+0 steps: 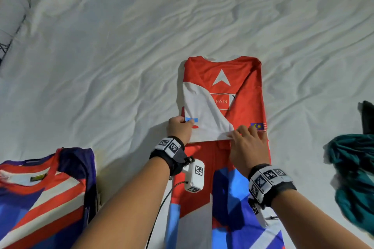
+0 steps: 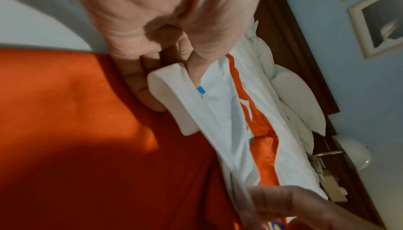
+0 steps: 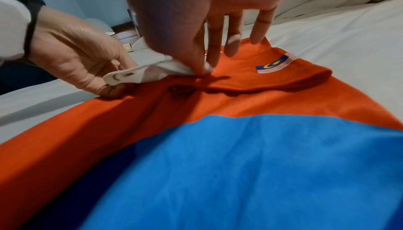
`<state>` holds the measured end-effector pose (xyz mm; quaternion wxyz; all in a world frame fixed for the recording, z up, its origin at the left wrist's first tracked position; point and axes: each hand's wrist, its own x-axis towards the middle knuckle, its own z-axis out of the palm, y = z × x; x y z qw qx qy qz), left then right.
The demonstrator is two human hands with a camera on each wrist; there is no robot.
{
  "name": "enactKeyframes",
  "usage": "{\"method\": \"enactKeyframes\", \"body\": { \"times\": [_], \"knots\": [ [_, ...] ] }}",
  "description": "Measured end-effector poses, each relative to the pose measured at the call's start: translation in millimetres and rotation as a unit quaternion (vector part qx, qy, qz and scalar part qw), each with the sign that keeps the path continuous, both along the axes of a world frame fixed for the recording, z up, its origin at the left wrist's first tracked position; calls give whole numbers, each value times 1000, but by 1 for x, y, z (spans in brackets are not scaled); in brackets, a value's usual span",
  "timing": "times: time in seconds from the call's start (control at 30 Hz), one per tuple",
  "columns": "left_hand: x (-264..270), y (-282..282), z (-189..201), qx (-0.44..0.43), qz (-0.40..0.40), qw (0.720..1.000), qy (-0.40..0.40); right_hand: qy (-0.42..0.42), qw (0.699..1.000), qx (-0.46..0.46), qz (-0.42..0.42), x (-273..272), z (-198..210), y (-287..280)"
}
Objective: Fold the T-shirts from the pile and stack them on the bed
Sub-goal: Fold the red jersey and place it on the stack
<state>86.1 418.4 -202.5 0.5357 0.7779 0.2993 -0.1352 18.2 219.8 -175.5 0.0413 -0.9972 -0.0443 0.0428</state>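
Observation:
A red T-shirt (image 1: 242,91) with white and blue panels lies lengthwise on the white bed sheet (image 1: 141,36), collar at the far end. Its white sleeve (image 1: 202,111) is folded in over the red chest. My left hand (image 1: 180,127) pinches the sleeve's left hem, thumb on top. My right hand (image 1: 247,143) pinches the sleeve's right corner between thumb and forefinger, with the other fingers stretched over the red cloth. The right wrist view shows both hands, right hand (image 3: 185,18) and left hand (image 3: 76,61), on the sleeve (image 3: 157,70). In the left wrist view my left hand (image 2: 152,44) grips the sleeve (image 2: 218,121).
A folded striped red, white and blue T-shirt (image 1: 40,188) lies at the near left. A crumpled teal garment (image 1: 354,178) sits at the right edge, with a dark item (image 1: 367,117) behind it. Pillows (image 1: 12,16) lie at the far left.

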Motion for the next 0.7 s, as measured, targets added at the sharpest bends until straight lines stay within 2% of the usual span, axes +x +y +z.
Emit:
{"method": "enactKeyframes", "body": {
  "times": [0.07,0.23,0.33,0.4,0.5,0.6,0.7],
  "knots": [
    [0,2,2,22,-15,1000,-10,23,1000,1,8,1,9,6],
    [7,12,-3,72,-77,994,-43,-34,995,83,-33,29,9,31],
    [6,16,-7,71,-102,991,-52,27,994,100,-28,41,-16,44],
    [5,20,-9,72,-109,990,-54,69,993,92,-15,36,-36,48],
    [6,28,-14,65,-110,991,-38,97,990,97,-41,20,-55,49],
    [14,32,-11,57,-103,993,-20,72,990,100,-64,9,-63,53],
    [41,32,-1,23,-70,997,-35,56,990,108,-72,8,-67,57]
  ]
}}
